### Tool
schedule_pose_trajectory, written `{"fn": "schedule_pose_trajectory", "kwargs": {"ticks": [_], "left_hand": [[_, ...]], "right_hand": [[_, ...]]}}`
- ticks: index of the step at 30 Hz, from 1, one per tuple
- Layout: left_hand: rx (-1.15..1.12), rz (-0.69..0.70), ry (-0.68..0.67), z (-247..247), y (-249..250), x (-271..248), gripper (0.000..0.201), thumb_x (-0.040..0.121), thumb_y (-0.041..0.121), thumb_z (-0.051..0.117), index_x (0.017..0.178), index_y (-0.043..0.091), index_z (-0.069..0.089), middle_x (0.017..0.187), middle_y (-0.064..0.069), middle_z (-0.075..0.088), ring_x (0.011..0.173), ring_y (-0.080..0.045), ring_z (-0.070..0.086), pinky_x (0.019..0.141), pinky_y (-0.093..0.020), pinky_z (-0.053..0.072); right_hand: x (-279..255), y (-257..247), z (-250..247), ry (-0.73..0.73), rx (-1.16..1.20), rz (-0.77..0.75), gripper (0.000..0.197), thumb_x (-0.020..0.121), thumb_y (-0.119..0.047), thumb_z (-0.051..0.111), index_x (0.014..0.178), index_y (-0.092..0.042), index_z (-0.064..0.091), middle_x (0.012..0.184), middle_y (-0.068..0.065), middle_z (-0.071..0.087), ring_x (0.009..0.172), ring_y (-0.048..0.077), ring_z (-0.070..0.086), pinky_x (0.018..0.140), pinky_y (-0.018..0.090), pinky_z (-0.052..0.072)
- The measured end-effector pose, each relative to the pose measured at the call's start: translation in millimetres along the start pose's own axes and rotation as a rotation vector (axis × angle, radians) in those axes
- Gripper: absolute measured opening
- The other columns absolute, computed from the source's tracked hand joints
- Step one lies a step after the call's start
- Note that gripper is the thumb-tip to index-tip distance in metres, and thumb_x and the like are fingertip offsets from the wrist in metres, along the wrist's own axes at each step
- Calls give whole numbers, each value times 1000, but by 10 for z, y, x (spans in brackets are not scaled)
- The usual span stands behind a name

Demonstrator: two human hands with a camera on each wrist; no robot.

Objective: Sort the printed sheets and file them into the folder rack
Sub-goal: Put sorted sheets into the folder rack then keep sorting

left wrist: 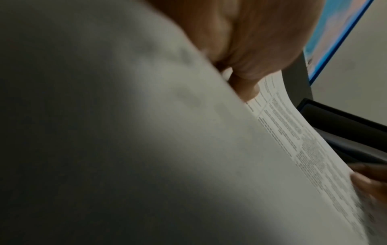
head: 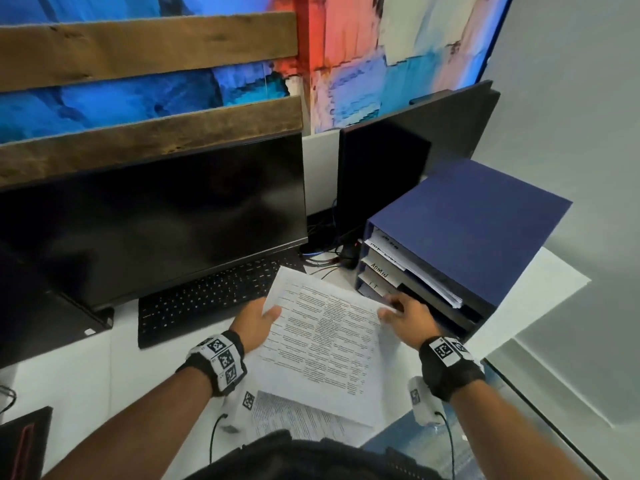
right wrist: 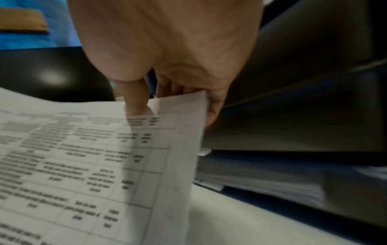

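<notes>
Pinching the printed sheet (head: 322, 344) at two of its edges, our fingers carry it in the air above the white desk (head: 114, 372). Our left thumb (left wrist: 245, 89) lies on the printed face near the sheet's far-left edge, and the remaining fingers of the left hand (head: 256, 323) curl beneath the paper. Our right thumb (right wrist: 137, 102) presses on the upper face at the sheet's far-right corner, and the other fingers of the right hand (head: 408, 317) close under that corner, so each hand grasps the same sheet. Its face shows a table of small text set in columns; the wording is too blurred for us to read.

We hold the sheet tilted, its right edge just beside the open front of the blue folder rack (head: 460, 233), which stands at the right on the desk. Paper tabs mark the left side of the rack's shelves; one reads ADMIN. A thick stack of filed papers (head: 433, 282) juts from an upper shelf, and our right hand sits in front of a lower shelf.

Beneath the held sheet, near our body, more printed sheets (head: 294, 417) lie flat on the desk. Left of the sheet lies a black keyboard (head: 207, 296), with a dark monitor (head: 156, 216) behind it and a second monitor (head: 381, 174) behind the rack.
</notes>
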State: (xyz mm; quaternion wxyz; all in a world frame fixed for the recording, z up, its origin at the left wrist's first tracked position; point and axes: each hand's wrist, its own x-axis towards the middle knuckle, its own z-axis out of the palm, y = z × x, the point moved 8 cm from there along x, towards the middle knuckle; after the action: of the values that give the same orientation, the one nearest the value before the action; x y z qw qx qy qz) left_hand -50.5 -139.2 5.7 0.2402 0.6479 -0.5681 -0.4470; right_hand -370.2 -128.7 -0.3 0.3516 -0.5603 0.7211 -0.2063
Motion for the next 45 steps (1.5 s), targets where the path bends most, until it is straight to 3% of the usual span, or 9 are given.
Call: {"fn": "schedule_pose_trajectory", "kwargs": {"ticks": [6,11,15,18,22,28,34,40,45], "left_hand": [[-161,-118,33,114,-276,53,28,97,20,46,121,14,60,111,3,65,107,-21,61,97,-40,48],[-289,-191,74,316,-320,83,28,98,19,45,120,13,61,114,-3,67,101,-23,63,90,-36,50],[-282,-238,38,460,-350,111,28,98,21,45,115,11,64,106,-6,70,95,-26,66,88,-40,52],[-218,-274,12,486,-473,104,28,98,23,45,113,10,64,99,-6,71,89,-24,67,79,-36,55],[-180,-268,1,477,-594,64,28,99,23,43,116,12,63,101,-6,70,92,-25,66,87,-42,53],[-271,-256,69,451,-490,60,24,99,22,43,112,15,62,101,-2,68,93,-24,64,80,-35,53],[-369,-290,116,640,-334,194,24,98,25,44,112,16,62,97,-3,69,87,-24,66,77,-37,55],[-257,-279,148,802,-159,331,31,98,22,42,122,9,57,119,-12,64,106,-32,60,95,-41,49],[-221,-306,141,840,-219,370,32,97,25,42,121,11,57,118,-12,64,106,-33,61,95,-42,50]], "right_hand": [[-209,459,199,-67,354,220,51,93,-22,55,136,-15,29,109,6,61,91,19,62,70,36,53],[-309,668,356,-147,234,236,44,95,-25,49,135,-16,35,115,2,64,102,19,62,98,43,46],[-362,651,288,-202,172,217,33,96,-18,44,129,-16,46,122,4,63,109,21,60,102,41,44],[-448,643,289,-278,74,217,32,95,-19,43,127,-17,43,116,4,64,103,21,62,91,36,51],[-527,592,352,-335,67,197,33,96,-18,42,128,-20,34,111,1,61,97,18,61,68,25,52],[-404,514,222,-226,189,156,33,97,-13,42,130,-16,38,113,2,61,100,18,60,87,30,46],[-308,668,-43,30,379,255,40,96,-28,47,132,-11,43,94,11,62,70,22,61,51,32,54],[-322,814,55,111,663,368,41,87,-8,62,122,1,42,103,19,61,78,30,68,69,38,60],[-447,934,117,207,998,395,31,89,-8,62,109,13,49,102,27,59,82,31,70,68,28,59]]}}
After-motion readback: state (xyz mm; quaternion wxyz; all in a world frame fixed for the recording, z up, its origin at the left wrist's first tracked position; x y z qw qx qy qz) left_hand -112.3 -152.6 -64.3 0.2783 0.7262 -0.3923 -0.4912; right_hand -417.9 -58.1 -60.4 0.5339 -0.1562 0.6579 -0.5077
